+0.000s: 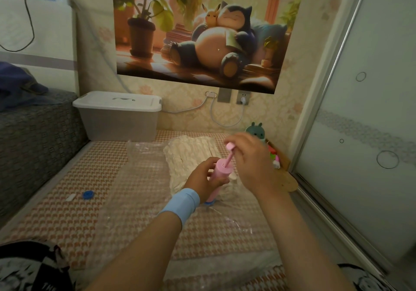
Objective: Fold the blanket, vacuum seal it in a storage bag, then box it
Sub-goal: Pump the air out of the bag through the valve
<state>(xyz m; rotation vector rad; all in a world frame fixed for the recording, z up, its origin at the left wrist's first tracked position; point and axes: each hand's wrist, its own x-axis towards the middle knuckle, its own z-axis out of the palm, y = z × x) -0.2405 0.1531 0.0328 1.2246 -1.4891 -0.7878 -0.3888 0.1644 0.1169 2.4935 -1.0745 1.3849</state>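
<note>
Houndstooth mat in pink and cream covers the surface that fills the lower frame, below a papered wall with a cartoon poster at the upper centre. At the left edge rises a grey upholstered ledge. On the mat at lower left lie a small white clip and a round blue cap, just beside each other. Behind them, against the wall, stands a lidded plastic storage box, closed.

A clear storage bag lies flat across the middle of the mat; its edges are hard to trace against the pattern. Inside its far end sits the folded white blanket, partly hidden by the hands.

The left hand, a light-blue band at its wrist, reaches in from the bottom and curls round the barrel of a pink hand pump, which stands tilted on the bag. The pump's foot meets a blue valve, mostly covered by the wrist.

The right hand is raised above, fingers closed round the plunger handle, the rod drawn out; the hand is motion-blurred.

A teal plush toy peeks out behind it. A frosted sliding door fills the right.
</note>
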